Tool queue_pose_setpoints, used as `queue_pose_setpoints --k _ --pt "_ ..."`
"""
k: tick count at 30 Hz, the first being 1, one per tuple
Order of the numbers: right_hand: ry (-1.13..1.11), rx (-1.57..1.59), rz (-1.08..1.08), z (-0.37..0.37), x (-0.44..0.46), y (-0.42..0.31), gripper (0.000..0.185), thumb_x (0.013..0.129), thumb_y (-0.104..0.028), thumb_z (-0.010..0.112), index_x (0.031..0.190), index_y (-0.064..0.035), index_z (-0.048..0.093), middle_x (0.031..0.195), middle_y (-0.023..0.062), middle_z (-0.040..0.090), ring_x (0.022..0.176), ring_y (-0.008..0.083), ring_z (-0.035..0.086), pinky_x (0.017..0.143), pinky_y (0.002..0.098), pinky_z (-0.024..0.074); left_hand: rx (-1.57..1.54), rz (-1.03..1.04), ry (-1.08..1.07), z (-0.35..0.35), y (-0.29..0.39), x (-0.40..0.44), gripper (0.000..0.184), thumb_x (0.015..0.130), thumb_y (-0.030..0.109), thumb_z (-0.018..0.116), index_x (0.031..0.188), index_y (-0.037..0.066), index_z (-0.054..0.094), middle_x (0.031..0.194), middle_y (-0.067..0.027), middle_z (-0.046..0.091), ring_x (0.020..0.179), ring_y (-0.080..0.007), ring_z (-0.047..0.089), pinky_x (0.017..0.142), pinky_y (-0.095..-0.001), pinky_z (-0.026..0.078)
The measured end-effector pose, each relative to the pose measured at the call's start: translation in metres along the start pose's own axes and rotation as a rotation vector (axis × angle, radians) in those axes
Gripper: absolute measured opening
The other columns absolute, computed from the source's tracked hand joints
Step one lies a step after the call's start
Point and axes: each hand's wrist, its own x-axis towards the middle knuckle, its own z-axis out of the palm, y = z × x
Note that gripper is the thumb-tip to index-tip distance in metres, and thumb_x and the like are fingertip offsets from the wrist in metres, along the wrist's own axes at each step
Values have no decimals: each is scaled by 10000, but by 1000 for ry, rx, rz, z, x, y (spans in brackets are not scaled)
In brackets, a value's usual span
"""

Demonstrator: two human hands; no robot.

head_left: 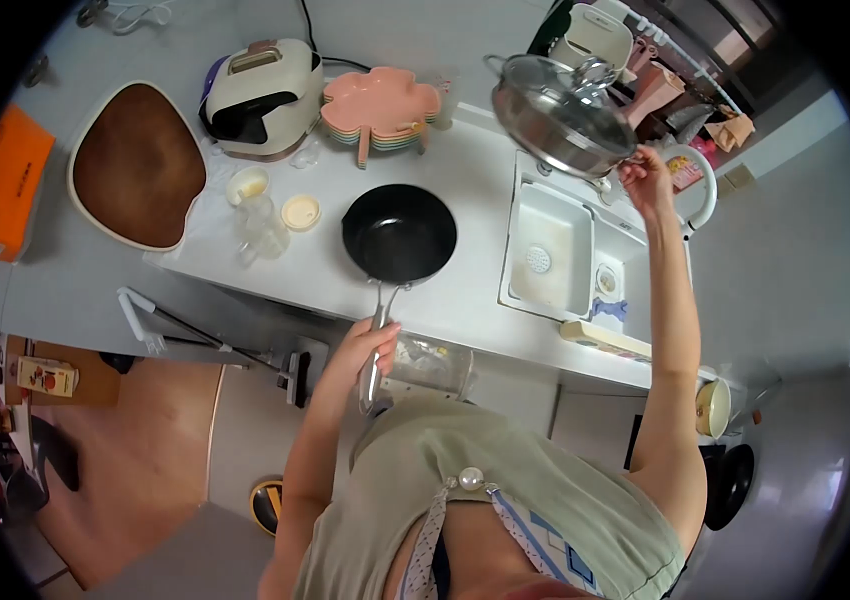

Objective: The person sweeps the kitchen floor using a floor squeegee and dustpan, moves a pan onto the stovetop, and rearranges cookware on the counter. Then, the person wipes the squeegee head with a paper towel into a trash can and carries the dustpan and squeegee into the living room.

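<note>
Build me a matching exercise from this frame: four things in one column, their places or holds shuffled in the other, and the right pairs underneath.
Things:
1. Black round frying pan
2. Pink lobed plate
3. Stainless-steel pot with a glass lid
4. Orange rectangular box

Places or holds:
A. Held up by the right hand
B. Near the picture's left edge
C. Gripped by its handle in the left hand
D. Topmost in its stack

Right pairs: 1-C, 2-D, 3-A, 4-B.
</note>
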Motion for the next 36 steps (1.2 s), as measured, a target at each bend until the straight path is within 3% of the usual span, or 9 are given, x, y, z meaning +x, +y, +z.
queue_pose_setpoints --k 6,14,29,36 --pt "-141 57 175 32 -2 96 129 798 -113 480 709 -27 520 654 26 535 452 57 378 547 261 425 54 46 -87 24 21 18 229 818 205 531 665 106 393 529 29 381 417 -71 390 389 -228 338" --pt "-252 35 347 56 -5 154 162 809 -131 449 691 -27 490 620 11 471 467 55 341 519 231 385 15 54 -64 32 32 19 227 845 205 491 673 111 377 503 53 346 390 -43 355 358 -205 312" --pt "-376 -21 405 76 13 174 169 825 -141 434 682 -53 448 645 17 465 489 65 323 483 214 333 -33 85 -34 29 38 23 164 842 182 494 733 92 409 511 45 355 390 -50 355 359 -218 325" --pt "-533 -423 499 80 32 159 275 876 -280 407 890 -22 501 739 41 525 592 99 492 601 246 441 -51 115 25 21 41 21 164 819 175 521 730 86 416 535 27 380 416 -78 384 388 -242 344"
